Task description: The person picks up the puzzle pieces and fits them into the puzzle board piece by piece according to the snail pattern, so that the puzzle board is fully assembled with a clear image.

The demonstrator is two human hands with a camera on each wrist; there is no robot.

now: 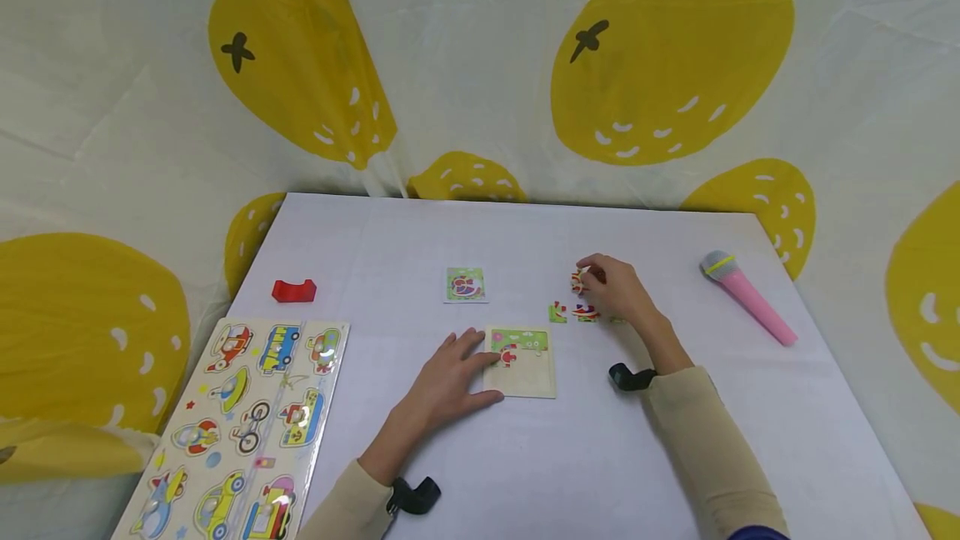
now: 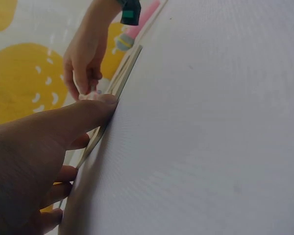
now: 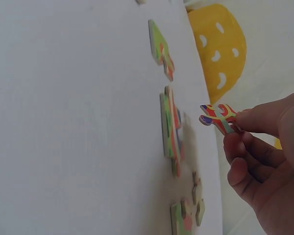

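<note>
Near the middle of the table lies a small wooden puzzle board [image 1: 525, 382] with green pieces along its top and a red one at its left. My left hand [image 1: 446, 382] rests at the board's left side, fingers spread, thumb touching its edge in the left wrist view. Between thumb and fingers, my right hand [image 1: 618, 290] pinches a multicoloured jigsaw piece [image 3: 219, 117], held above the table. Under that hand lie several loose jigsaw pieces, among them a green and red piece [image 1: 557, 312] and a striped piece [image 1: 585, 314]; the hand partly hides others.
A small picture card [image 1: 465, 285] lies behind the board. At the left are a red curved block [image 1: 294, 291] and a large vehicle puzzle board [image 1: 247, 390]. A pink toy microphone [image 1: 750, 298] lies at the right. Patterned cloth [image 1: 465, 65] hangs behind the table.
</note>
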